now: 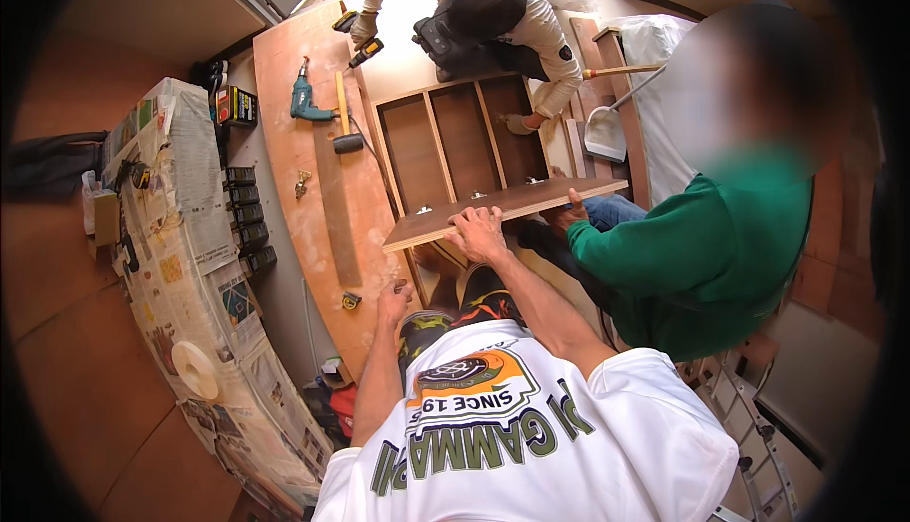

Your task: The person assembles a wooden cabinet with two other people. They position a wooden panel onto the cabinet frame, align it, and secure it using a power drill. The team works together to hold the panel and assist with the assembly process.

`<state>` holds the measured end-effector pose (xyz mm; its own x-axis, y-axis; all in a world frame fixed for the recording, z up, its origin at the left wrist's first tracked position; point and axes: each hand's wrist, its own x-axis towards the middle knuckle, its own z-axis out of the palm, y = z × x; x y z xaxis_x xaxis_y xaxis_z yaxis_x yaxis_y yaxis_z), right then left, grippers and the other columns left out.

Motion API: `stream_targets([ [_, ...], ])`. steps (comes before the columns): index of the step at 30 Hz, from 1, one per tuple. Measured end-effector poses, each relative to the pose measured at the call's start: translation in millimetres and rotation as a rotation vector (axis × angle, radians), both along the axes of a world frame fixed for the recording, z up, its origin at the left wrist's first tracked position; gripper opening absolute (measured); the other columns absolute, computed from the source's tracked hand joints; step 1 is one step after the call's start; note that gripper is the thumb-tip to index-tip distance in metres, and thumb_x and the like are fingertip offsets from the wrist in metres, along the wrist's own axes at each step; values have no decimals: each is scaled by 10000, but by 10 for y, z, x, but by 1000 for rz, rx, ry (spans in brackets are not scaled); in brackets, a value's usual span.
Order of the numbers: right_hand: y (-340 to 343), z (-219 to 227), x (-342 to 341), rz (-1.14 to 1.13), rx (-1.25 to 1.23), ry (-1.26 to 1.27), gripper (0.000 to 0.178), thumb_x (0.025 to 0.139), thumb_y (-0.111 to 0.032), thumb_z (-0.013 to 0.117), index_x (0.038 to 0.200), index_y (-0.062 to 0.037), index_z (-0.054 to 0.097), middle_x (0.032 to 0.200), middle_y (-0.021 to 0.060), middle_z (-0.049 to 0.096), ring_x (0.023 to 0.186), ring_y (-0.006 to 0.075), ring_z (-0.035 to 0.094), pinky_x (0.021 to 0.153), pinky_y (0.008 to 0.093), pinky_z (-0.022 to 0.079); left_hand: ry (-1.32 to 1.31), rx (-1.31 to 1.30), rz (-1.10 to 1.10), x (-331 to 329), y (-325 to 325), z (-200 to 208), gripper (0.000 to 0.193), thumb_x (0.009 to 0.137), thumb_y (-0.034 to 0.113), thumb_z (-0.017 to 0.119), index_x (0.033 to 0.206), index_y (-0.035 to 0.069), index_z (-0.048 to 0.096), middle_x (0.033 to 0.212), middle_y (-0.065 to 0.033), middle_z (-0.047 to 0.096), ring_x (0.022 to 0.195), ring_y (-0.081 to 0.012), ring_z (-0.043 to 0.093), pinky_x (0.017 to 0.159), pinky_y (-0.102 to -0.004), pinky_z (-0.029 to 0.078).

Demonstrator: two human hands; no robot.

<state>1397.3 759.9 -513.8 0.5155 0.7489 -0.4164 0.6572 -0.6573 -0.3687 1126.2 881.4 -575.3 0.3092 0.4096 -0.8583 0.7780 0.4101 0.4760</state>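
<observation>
My right hand (479, 236) grips the near edge of a reddish-brown wooden panel (559, 198), fingers over its top. The panel stands raised along the near side of an open cabinet frame (427, 105) with three compartments. Metal hinges (477, 196) show where panel and frame meet. Low on the left, my left hand (394, 299) is closed beside the long plywood board; whatever it may hold is hidden. A co-worker in green has a hand (570, 213) on the panel's right end. Across the frame, a capped co-worker holds a yellow-and-black cordless drill (368, 54) and reaches into the right compartment.
On the plywood board (284, 143) lie a teal corded drill (308, 95), a black-headed mallet (346, 133) and a tape measure (351, 301). A paper-covered bench (180, 228) stands left, with black cases (245, 209) beside it. A dustpan (607, 133) is far right; a ladder (749, 427), near right.
</observation>
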Motion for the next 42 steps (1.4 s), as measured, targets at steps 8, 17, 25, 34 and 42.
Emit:
stream_targets([
  [8,75,72,55,-2,-124,89,480,981,-517,579,1307,-179,675,1326,117,630,1260,338,522,1104,637,249,45,17,29,41,-131,93,488,955,283,724,1296,-55,640,1010,-130,740,853,-172,702,693,-307,549],
  [17,387,-18,341,199,-384,404,512,994,-521,535,1377,-194,629,1462,138,583,1402,380,476,1104,682,326,62,218,37,267,-251,281,509,948,306,727,1308,-42,634,1102,-175,746,959,-282,729,851,-381,570],
  [25,334,-53,510,248,-340,444,640,958,-613,528,1436,-193,598,1445,154,604,1380,344,523,1138,552,374,384,588,-32,287,-217,453,747,931,447,715,1477,-3,476,1445,-276,559,1344,-424,531,1127,-460,410],
  [34,331,88,793,301,-308,450,906,831,-823,549,1387,-115,651,1258,191,709,1215,364,650,1071,467,484,323,658,154,396,540,706,802,939,530,673,1471,-32,460,1434,-303,549,1355,-416,523,1129,-448,403],
  [42,338,-94,713,189,-152,435,747,944,-739,461,1265,-115,714,1144,197,736,1110,365,678,978,483,514,323,654,-18,600,895,-61,651,924,466,698,1339,-27,603,1316,-288,631,1240,-438,584,1087,-476,434],
])
